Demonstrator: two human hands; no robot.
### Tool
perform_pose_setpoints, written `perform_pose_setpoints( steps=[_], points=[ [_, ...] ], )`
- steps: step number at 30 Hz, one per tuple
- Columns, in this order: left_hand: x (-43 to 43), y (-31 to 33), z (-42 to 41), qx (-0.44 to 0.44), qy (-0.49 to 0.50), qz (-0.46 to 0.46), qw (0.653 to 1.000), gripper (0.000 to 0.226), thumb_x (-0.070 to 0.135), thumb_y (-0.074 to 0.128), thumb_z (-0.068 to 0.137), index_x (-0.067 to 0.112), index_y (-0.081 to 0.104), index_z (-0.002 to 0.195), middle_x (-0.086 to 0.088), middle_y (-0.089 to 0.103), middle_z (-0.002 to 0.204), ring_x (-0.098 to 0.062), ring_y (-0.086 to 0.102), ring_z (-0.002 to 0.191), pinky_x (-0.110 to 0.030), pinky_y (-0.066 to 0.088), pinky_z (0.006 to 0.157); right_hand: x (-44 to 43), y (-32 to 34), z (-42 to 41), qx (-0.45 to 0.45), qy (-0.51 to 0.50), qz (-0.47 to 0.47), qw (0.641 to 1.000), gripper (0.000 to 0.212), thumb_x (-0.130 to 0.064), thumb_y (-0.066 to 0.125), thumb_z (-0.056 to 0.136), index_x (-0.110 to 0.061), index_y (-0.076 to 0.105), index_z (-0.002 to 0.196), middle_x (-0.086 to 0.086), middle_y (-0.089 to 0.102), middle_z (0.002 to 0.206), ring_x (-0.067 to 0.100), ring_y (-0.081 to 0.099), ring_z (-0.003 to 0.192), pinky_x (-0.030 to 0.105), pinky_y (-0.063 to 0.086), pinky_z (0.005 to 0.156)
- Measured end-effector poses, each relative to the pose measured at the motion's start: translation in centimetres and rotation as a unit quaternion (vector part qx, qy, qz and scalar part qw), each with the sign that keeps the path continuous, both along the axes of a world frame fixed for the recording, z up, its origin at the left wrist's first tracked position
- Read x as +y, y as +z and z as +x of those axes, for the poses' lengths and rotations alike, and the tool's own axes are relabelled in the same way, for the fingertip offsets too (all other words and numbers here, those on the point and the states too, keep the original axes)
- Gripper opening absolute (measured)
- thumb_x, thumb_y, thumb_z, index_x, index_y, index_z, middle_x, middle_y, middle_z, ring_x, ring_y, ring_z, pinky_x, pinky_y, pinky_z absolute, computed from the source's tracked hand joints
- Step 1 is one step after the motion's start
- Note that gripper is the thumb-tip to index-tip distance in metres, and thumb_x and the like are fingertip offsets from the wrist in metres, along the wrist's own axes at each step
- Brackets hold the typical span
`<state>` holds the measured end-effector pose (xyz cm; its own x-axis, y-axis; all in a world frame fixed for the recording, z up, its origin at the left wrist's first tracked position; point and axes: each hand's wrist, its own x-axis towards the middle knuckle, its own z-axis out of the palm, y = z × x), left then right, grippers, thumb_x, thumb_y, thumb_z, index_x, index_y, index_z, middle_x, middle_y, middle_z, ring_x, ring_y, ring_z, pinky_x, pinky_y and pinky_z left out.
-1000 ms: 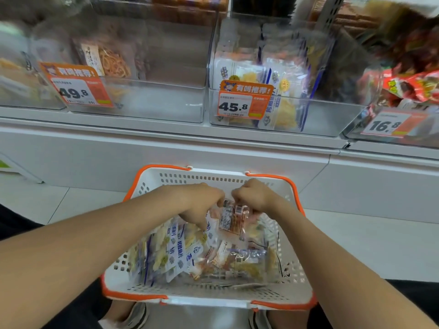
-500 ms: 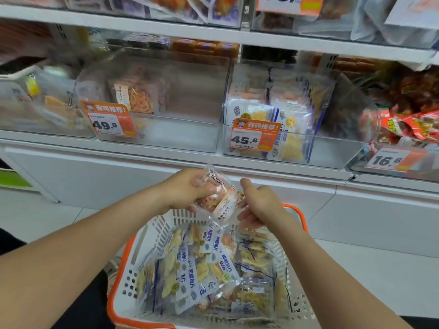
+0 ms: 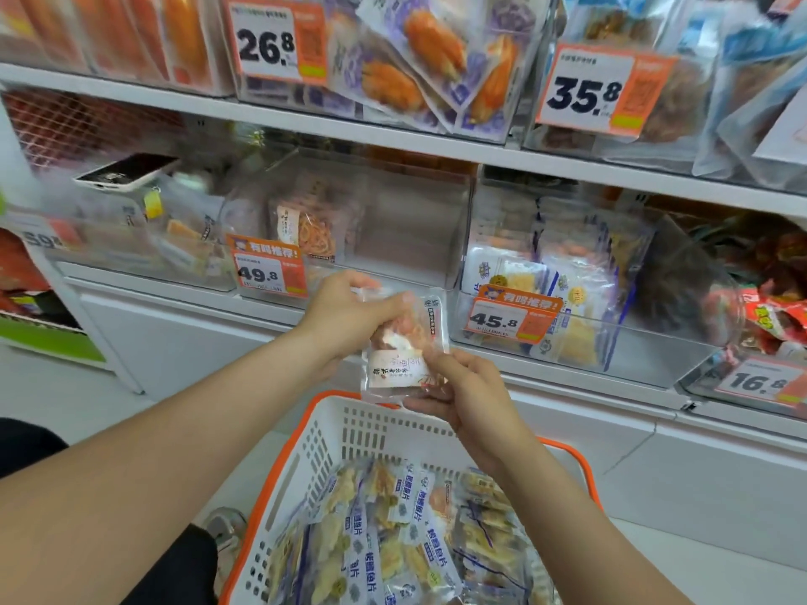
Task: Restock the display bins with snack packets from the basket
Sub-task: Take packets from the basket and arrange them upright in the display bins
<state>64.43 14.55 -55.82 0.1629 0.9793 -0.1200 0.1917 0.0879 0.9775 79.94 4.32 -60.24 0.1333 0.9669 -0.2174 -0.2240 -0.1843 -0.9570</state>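
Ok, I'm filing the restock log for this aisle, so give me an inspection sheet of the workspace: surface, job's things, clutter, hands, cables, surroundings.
Surface: white shelf ledge under clear bins; pale floor below.
Job's things: snack packet with orange contents held up before the sparsely stocked 49.8 bin; white basket with orange rim holds many blue-labelled packets.
Clutter: flat white device lying atop a bin at left.
Hands: left hand grips the packet's top; right hand pinches its lower edge.
Cables: nothing seen.
Surroundings: 45.8 bin with yellow packets; upper bins carry a 26.8 tag and a 35.8 tag.
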Motion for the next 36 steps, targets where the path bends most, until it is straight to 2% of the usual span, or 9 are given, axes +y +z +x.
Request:
perform_pose_setpoints(
  steps=[3,5,10,16,20,23,27,32,36],
  points=[
    [-0.1,2.1,-0.4,0.008,-0.025,-0.031,0.999,0.035,0.044,0.077,0.086,0.012,0.078,0.099,-0.003,0.08,0.089,-0.02,0.075,0.08,-0.033,0.056,0.072,1.0,0.7,-1.9,0.103,-0.013,0.024,0.994,0.031,-0.023,0.052,0.109,0.002,0.059,0.126,0.022,0.071,0.117,0.037,0.075,0.105,0.044,0.06,0.09],
    [0.0,3.3,-0.9,0.026,-0.044,-0.042,0.998,0.024,0.025,0.073,0.086,0.006,0.077,0.101,-0.006,0.079,0.087,-0.022,0.071,0.074,-0.037,0.059,0.079,1.8,1.3,-3.0,0.087,-0.014,0.029,0.996,0.026,-0.025,0.051,0.11,-0.005,0.059,0.123,0.014,0.074,0.114,0.036,0.076,0.102,0.043,0.059,0.087],
    [2.7,5.4,-3.8,0.097,-0.037,0.046,0.993,0.016,0.008,0.076,0.088,0.018,0.076,0.101,-0.008,0.078,0.09,-0.021,0.072,0.073,-0.042,0.063,0.072,4.2,3.2,-4.8,-0.235,-0.145,0.009,0.961,0.051,-0.056,0.078,0.084,-0.017,0.055,0.107,0.005,0.074,0.083,0.024,0.074,0.079,0.045,0.058,0.08],
    [6.7,9.5,-8.1,0.256,-0.105,0.189,0.942,0.025,0.02,0.078,0.093,0.029,0.072,0.115,0.003,0.069,0.089,-0.01,0.063,0.06,-0.03,0.053,0.06,8.4,7.0,-6.3,-0.449,-0.147,0.237,0.849,0.062,-0.03,0.074,0.084,-0.032,0.042,0.137,0.001,0.039,0.13,0.021,0.042,0.118,0.033,0.04,0.102],
    [9.1,10.4,-9.9,0.237,-0.129,0.195,0.943,0.034,0.03,0.083,0.09,0.032,0.067,0.12,0.003,0.07,0.099,-0.014,0.068,0.079,-0.038,0.058,0.069,12.1,9.2,-6.5,-0.388,0.01,0.178,0.904,0.052,-0.034,0.078,0.081,-0.037,0.058,0.129,-0.005,0.067,0.123,0.017,0.066,0.108,0.041,0.056,0.094],
    [11.0,9.7,-10.0,0.227,-0.049,0.2,0.952,0.027,0.041,0.064,0.101,0.014,0.065,0.094,-0.007,0.071,0.082,-0.027,0.069,0.076,-0.039,0.056,0.069,15.0,9.2,-6.2,-0.325,-0.038,0.159,0.931,0.023,-0.032,0.083,0.077,-0.033,0.07,0.095,0.001,0.079,0.085,0.022,0.077,0.079,0.053,0.063,0.074],
    [12.4,8.7,-9.5,0.347,0.002,0.179,0.921,0.038,0.02,0.042,0.105,0.006,0.047,0.07,-0.016,0.056,0.077,-0.032,0.052,0.071,-0.034,0.037,0.057,18.4,8.1,-5.7,-0.322,-0.12,0.122,0.931,0.025,-0.033,0.084,0.076,-0.035,0.068,0.094,-0.004,0.078,0.086,0.016,0.076,0.082,0.047,0.064,0.079],
    [14.1,8.4,-9.9,0.392,0.01,0.165,0.905,0.021,0.007,0.051,0.095,0.002,0.067,0.109,-0.024,0.062,0.123,-0.038,0.061,0.103,-0.049,0.055,0.095,21.5,7.8,-6.3,-0.315,-0.007,0.025,0.949,0.044,-0.015,0.083,0.087,-0.015,0.06,0.124,0.011,0.075,0.1,0.02,0.076,0.073,0.038,0.065,0.066],
    [15.1,7.9,-10.0,0.39,-0.019,0.156,0.907,0.032,0.0,0.047,0.092,0.003,0.075,0.108,-0.02,0.068,0.114,-0.036,0.065,0.104,-0.045,0.058,0.086,22.9,7.8,-8.4,-0.401,0.124,-0.059,0.906,0.039,-0.024,0.086,0.085,-0.011,0.067,0.116,0.009,0.074,0.102,0.021,0.076,0.085,0.036,0.064,0.077]
  ],
)
